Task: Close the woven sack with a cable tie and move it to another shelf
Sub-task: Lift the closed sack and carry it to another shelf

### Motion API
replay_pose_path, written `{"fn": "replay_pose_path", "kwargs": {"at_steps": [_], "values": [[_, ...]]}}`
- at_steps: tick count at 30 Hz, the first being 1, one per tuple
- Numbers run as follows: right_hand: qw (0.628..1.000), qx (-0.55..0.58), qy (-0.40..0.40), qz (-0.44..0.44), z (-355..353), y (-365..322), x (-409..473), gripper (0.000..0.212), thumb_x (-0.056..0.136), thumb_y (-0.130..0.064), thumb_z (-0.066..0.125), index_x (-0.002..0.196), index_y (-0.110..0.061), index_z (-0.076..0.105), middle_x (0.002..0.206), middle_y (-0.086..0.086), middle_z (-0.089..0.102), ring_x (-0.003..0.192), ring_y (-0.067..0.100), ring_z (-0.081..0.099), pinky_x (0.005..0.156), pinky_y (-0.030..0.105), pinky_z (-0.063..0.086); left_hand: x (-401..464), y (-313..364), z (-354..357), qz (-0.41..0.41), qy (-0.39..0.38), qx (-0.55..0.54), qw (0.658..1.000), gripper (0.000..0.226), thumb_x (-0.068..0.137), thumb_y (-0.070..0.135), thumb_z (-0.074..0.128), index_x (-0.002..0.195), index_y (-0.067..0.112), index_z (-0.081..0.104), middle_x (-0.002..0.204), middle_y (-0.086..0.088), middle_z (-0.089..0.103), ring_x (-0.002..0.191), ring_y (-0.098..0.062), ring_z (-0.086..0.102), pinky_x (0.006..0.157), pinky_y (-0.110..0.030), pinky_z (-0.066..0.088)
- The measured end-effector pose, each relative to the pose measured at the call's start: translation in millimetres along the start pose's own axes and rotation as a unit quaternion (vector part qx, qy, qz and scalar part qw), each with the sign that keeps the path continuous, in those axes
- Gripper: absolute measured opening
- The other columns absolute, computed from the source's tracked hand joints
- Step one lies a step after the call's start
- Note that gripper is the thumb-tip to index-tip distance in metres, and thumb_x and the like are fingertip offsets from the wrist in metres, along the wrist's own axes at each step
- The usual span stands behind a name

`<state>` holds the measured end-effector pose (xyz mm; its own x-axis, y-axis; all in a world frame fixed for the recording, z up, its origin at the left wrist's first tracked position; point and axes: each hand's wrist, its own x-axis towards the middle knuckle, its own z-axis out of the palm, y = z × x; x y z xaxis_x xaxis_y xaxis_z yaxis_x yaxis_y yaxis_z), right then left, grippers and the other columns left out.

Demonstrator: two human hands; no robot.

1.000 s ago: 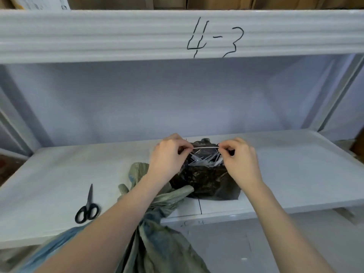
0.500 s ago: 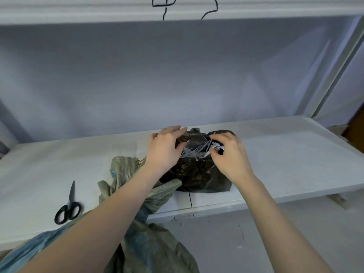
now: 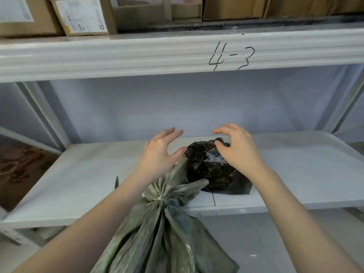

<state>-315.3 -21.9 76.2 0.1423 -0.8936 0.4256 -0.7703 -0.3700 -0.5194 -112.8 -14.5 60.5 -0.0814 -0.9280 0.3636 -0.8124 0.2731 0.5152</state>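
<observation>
A grey-green woven sack (image 3: 163, 233) stands in front of the white shelf (image 3: 88, 174), its neck gathered and cinched by a thin white tie (image 3: 158, 198); the loose top flops onto the shelf. Behind it a black plastic bag (image 3: 206, 170) lies on the shelf with several white cable ties (image 3: 213, 159) showing in its mouth. My left hand (image 3: 159, 154) hovers above the sack's top, fingers spread, holding nothing. My right hand (image 3: 236, 148) rests over the black bag, its thumb touching the bag's rim, fingers curled apart.
A scissors tip (image 3: 116, 182) pokes out behind my left forearm. The shelf beam above (image 3: 137, 54) is marked "4-3"; cardboard boxes (image 3: 82, 14) stand on that upper level. Slanted shelf braces flank both sides.
Both hands have let go of the cable ties and lifted, opening. The view has tilted up, bringing the upper shelf and boxes into sight.
</observation>
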Motion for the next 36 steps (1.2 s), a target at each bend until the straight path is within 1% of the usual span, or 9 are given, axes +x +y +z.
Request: {"fn": "replay_pose_path", "kwargs": {"at_steps": [3, 7, 13, 17, 27, 29, 32, 34, 36], "values": [[0.999, -0.004, -0.022, -0.025, -8, -32, -17, 0.026, 0.087, -0.013, 0.056, 0.112, -0.016, 0.063, 0.119, 0.002, 0.059, 0.117, 0.02, 0.048, 0.094, 0.031, 0.038, -26, 0, -27, -0.004, -0.002, -0.012, 1.0, 0.051, 0.087, 0.04, 0.06, 0.136, 0.033, 0.046, 0.149, 0.003, 0.04, 0.138, -0.017, 0.035, 0.111, -0.046, 0.03], [0.996, -0.013, -0.072, -0.052, -7, -66, -52, 0.03, 0.087, -0.018, 0.056, 0.116, -0.017, 0.061, 0.12, 0.0, 0.058, 0.117, 0.019, 0.046, 0.098, 0.032, 0.037, -64, -3, -57, 0.001, -0.027, -0.003, 1.0, 0.06, 0.084, 0.049, 0.06, 0.14, 0.038, 0.039, 0.152, 0.006, 0.033, 0.14, -0.015, 0.031, 0.112, -0.046, 0.028], [0.977, -0.064, -0.202, -0.015, 19, -88, -112, 0.043, 0.088, -0.035, 0.054, 0.129, -0.021, 0.049, 0.128, 0.002, 0.049, 0.12, 0.026, 0.043, 0.098, 0.041, 0.042, -125, -21, -73, -0.076, -0.112, 0.065, 0.989, 0.097, 0.058, 0.081, 0.039, 0.144, 0.04, 0.026, 0.155, 0.004, 0.026, 0.141, -0.018, 0.029, 0.112, -0.042, 0.029], [0.962, -0.074, -0.259, 0.031, 37, -92, -135, 0.062, 0.084, -0.05, 0.054, 0.137, -0.022, 0.037, 0.135, 0.007, 0.043, 0.125, 0.032, 0.041, 0.102, 0.046, 0.039, -153, -41, -64, -0.139, -0.168, 0.112, 0.969, 0.094, 0.07, 0.076, 0.054, 0.147, 0.036, 0.017, 0.157, 0.0, 0.022, 0.144, -0.02, 0.021, 0.113, -0.045, 0.026], [0.924, -0.121, -0.352, 0.085, 69, -92, -148, 0.094, 0.073, -0.071, 0.054, 0.144, -0.032, 0.006, 0.146, 0.014, 0.024, 0.129, 0.042, 0.036, 0.099, 0.051, 0.041, -157, -49, -45, -0.182, -0.254, 0.168, 0.935, 0.104, 0.067, 0.083, 0.046, 0.149, 0.031, 0.009, 0.154, -0.008, 0.027, 0.141, -0.029, 0.026, 0.111, -0.048, 0.025], [0.915, -0.131, -0.365, 0.11, 73, -89, -148, 0.102, 0.069, -0.074, 0.054, 0.145, -0.032, 0.001, 0.145, 0.017, 0.025, 0.128, 0.041, 0.038, 0.098, 0.051, 0.042, -156, -49, -43, -0.175, -0.267, 0.179, 0.931, 0.105, 0.068, 0.081, 0.05, 0.148, 0.026, 0.012, 0.148, -0.011, 0.035, 0.137, -0.031, 0.033, 0.109, -0.047, 0.028], [0.909, -0.123, -0.376, 0.131, 77, -89, -148, 0.108, 0.067, -0.072, 0.058, 0.146, -0.029, -0.002, 0.14, 0.019, 0.035, 0.126, 0.038, 0.042, 0.098, 0.049, 0.043, -154, -47, -39, -0.166, -0.259, 0.171, 0.936, 0.091, 0.07, 0.071, 0.058, 0.14, 0.018, 0.033, 0.131, -0.01, 0.051, 0.123, -0.03, 0.047, 0.101, -0.044, 0.04], [0.914, -0.098, -0.372, 0.125, 79, -93, -146, 0.105, 0.069, -0.065, 0.064, 0.145, -0.026, 0.002, 0.131, 0.018, 0.047, 0.119, 0.037, 0.048, 0.095, 0.046, 0.046, -153, -44, -38, -0.163, -0.242, 0.122, 0.949, 0.067, 0.071, 0.063, 0.064, 0.12, 0.017, 0.054, 0.107, -0.005, 0.064, 0.105, -0.025, 0.059, 0.088, -0.037, 0.048], [0.929, -0.05, -0.349, 0.114, 80, -99, -145, 0.092, 0.073, -0.048, 0.069, 0.14, -0.021, 0.012, 0.114, 0.012, 0.058, 0.108, 0.035, 0.056, 0.087, 0.043, 0.048, -155, -38, -38, -0.158, -0.231, 0.063, 0.958, 0.039, 0.074, 0.052, 0.068, 0.085, 0.015, 0.065, 0.072, 0.0, 0.061, 0.077, -0.019, 0.06, 0.064, -0.03, 0.046]]}}
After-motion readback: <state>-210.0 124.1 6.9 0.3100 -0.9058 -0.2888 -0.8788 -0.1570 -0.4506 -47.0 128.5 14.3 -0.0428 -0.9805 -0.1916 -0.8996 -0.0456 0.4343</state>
